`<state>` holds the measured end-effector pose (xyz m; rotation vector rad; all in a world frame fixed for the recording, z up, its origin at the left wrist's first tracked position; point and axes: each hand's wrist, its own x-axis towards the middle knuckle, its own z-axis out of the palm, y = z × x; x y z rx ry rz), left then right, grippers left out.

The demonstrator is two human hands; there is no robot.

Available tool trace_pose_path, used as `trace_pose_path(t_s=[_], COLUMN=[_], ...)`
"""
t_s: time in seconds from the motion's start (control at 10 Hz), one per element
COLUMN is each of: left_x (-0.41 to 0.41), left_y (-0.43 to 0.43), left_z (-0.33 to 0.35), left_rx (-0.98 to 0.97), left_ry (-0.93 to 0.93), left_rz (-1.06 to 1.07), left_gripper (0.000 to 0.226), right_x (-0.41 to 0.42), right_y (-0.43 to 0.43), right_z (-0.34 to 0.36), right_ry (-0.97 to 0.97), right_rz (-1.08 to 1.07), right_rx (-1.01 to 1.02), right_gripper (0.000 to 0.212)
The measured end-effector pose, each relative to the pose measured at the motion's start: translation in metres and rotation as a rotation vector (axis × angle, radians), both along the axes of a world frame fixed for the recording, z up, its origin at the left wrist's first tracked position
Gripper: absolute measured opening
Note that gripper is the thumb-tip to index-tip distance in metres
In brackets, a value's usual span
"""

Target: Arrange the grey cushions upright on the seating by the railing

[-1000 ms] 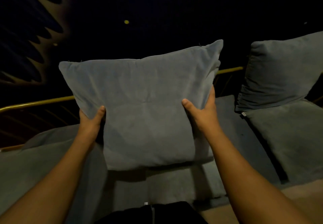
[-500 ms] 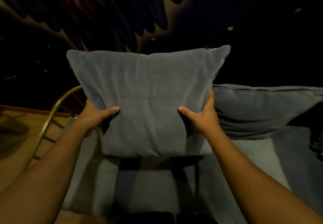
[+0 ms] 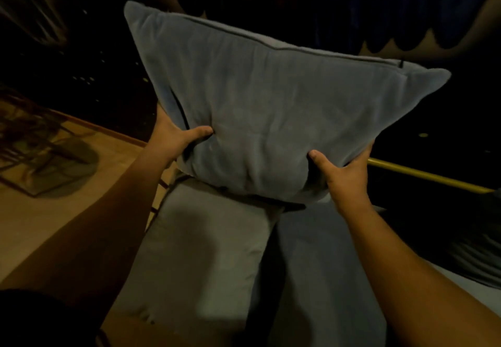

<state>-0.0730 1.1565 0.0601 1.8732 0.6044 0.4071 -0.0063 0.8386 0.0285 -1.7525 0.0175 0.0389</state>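
Placement step: the left hand (image 3: 176,140) grips the lower left edge of the grey cushion (image 3: 271,119), held tilted just above the seating (image 3: 211,252); the right hand (image 3: 344,176) grips its lower right edge. Likely next: lowering it upright onto the seating, against the railing (image 3: 423,176)

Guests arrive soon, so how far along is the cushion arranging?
No upright cushion shows in view yet. In hand: one grey cushion, gripped near its lower corners by the left hand and right hand, tilted over the seat pad. Left: stand it upright by the yellow railing; other cushions cannot be made out.
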Motion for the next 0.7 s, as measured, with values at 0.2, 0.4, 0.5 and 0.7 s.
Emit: trace_pose_path(t_s=[0.2, 0.4, 0.5, 0.7], left_x=[0.024, 0.038, 0.047, 0.035], left_y=[0.052, 0.042, 0.034, -0.001], left_z=[-0.052, -0.110, -0.125, -0.114], left_rx=[-0.023, 0.055, 0.213, 0.214], left_ry=[0.141, 0.377, 0.414, 0.402], left_rz=[0.011, -0.105, -0.061, -0.074], left_gripper=[0.116, 0.121, 0.117, 0.108], right_x=[0.013, 0.009, 0.023, 0.027], right_y=[0.058, 0.094, 0.100, 0.076], right_z=[-0.052, -0.097, -0.101, -0.087], right_ry=[0.066, 0.261, 0.297, 0.368], right_rz=[0.024, 0.197, 0.129, 0.107], right_rx=[-0.042, -0.104, -0.128, -0.172], right_gripper=[0.114, 0.116, 0.118, 0.092])
